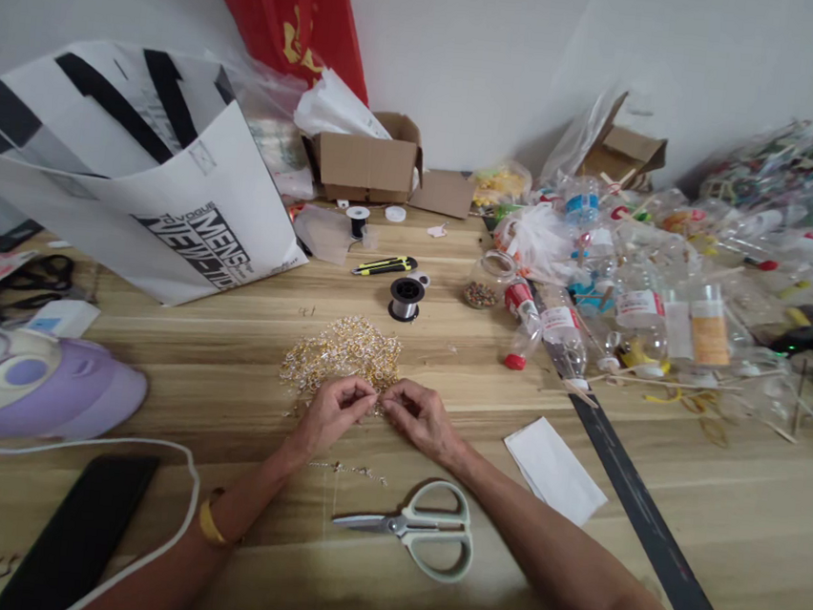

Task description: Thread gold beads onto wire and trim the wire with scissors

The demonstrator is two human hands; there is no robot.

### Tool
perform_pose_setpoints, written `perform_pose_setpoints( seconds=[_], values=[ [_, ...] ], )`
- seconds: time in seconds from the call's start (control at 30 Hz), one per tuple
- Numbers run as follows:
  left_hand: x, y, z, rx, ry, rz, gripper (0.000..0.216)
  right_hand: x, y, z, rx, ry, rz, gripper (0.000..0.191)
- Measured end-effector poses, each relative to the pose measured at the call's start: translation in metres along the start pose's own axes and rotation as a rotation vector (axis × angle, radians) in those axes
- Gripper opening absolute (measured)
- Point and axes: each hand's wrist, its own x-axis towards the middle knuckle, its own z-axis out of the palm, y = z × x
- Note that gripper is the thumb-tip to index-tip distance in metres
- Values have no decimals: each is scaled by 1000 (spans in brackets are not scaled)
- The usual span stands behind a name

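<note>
A loose heap of small gold and silver beads or links (341, 351) lies mid-table. At its near edge my left hand (338, 414) pinches thumb and forefinger together, and my right hand (419, 416) does the same; their fingertips nearly meet. Whatever is between them is too small to make out. A short beaded strand (348, 471) rests on the wood below my hands. Closer to me are scissors (414, 526) with pale handles, blades pointing left. Beyond the heap stands a spool of clear line (405, 300), with a yellow-black box cutter (384, 265) behind it.
Plastic bottles (636, 313) crowd the right side, by a jar of beads (484, 288). A white shopping bag (222, 201), a purple-and-white device (60, 385) and a black phone (79, 532) are at left. Folded white paper (554, 470) lies right; a cardboard box (366, 164) stands behind.
</note>
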Motion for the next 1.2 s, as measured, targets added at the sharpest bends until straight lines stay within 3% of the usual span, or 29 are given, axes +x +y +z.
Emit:
perform_pose_setpoints(
  seconds=[0.17,0.53,1.2],
  values=[
    [0,-1,0,-6,7,-3,17,-1,-6,-1,-66,38,-75,17],
    [-1,7,1,39,24,6,18,-6,-8,2,-335,133,-413,8],
    [-4,12,2,74,1,26,16,-8,-7,2,-404,131,-477,4]
  ],
)
